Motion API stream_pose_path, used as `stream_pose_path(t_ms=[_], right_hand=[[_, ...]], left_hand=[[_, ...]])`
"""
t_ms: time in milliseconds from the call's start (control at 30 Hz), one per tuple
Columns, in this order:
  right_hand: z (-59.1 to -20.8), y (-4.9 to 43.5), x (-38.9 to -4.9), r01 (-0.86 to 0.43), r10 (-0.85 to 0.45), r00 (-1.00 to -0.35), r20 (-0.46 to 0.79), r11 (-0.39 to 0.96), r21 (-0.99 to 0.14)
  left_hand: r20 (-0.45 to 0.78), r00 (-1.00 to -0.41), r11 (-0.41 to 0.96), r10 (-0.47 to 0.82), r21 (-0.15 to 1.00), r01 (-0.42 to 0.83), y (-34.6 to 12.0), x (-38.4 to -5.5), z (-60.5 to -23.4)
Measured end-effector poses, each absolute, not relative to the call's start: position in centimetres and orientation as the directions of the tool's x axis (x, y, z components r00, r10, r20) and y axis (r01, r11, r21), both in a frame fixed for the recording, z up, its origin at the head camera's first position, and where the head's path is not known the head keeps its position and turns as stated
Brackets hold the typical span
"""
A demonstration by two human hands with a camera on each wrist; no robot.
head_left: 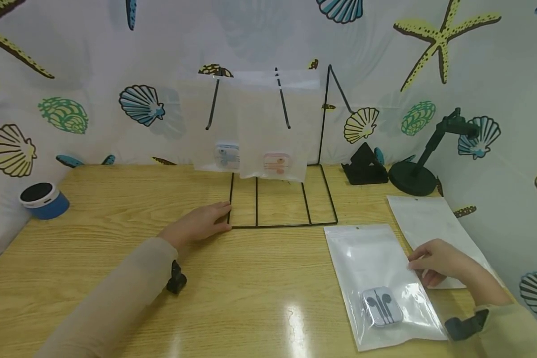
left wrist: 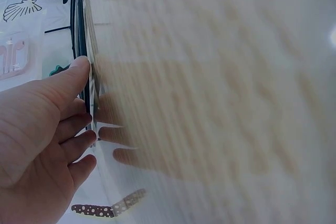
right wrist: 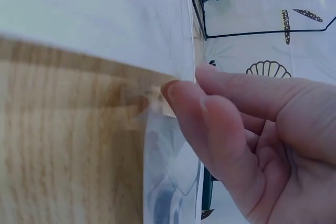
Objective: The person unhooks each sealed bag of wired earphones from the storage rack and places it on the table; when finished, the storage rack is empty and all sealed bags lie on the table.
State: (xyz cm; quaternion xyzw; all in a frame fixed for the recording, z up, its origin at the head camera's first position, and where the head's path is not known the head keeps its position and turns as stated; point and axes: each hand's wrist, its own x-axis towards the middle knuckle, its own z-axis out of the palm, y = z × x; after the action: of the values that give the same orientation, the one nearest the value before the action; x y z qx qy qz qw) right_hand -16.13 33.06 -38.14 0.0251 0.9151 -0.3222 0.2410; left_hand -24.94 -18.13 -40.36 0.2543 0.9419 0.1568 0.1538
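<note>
My left hand (head_left: 197, 223) touches the front left corner of a black wire rack (head_left: 268, 226), its thumb and fingertips against the base bar. Two translucent zip bags hang from the rack: one with a blue earphone case (head_left: 227, 156), the other with a pink one (head_left: 277, 163). At the right, my right hand (head_left: 443, 258) has bent fingers at the side edge of a clear zip bag (head_left: 353, 258) lying flat, with a white earphone case (head_left: 382, 307) inside. Whether it pinches that edge is unclear. A second white bag (head_left: 418, 214) lies partly beneath the hand.
A blue and white round object with a black top (head_left: 44, 200) stands at the far left. Behind the bags are a black folding stand (head_left: 365, 166) and a black stand with a round base (head_left: 413, 177). A shell-patterned curtain (head_left: 161, 30) rises behind the table.
</note>
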Motion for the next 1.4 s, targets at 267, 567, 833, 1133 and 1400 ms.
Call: stream_pose_path(t_ms=[267,567,833,1133,1400], right_hand=[[-37.8,33.3,-16.5,0.19,-0.133,-0.878,-0.459,0.784,-0.591],[-36.9,33.0,-17.5,0.17,-0.142,-0.887,-0.439,0.784,-0.597],[-35.4,32.5,-19.2,0.091,-0.174,-0.921,-0.35,0.774,-0.627],[-32.4,30.8,-21.1,-0.03,-0.206,-0.958,-0.2,0.763,-0.646],[-30.3,28.1,-22.5,-0.127,-0.234,-0.969,-0.078,0.747,-0.653]], left_hand=[[-0.206,-0.827,0.822,0.523,0.379,0.426,-18.3,-25.1,-40.7],[-0.208,-0.823,0.819,0.528,0.382,0.429,-18.4,-25.1,-40.7],[-0.205,-0.821,0.814,0.533,0.388,0.432,-18.5,-25.1,-40.7],[-0.195,-0.817,0.81,0.543,0.38,0.447,-18.5,-25.1,-40.7],[-0.197,-0.815,0.813,0.545,0.365,0.455,-18.5,-25.2,-40.9]])
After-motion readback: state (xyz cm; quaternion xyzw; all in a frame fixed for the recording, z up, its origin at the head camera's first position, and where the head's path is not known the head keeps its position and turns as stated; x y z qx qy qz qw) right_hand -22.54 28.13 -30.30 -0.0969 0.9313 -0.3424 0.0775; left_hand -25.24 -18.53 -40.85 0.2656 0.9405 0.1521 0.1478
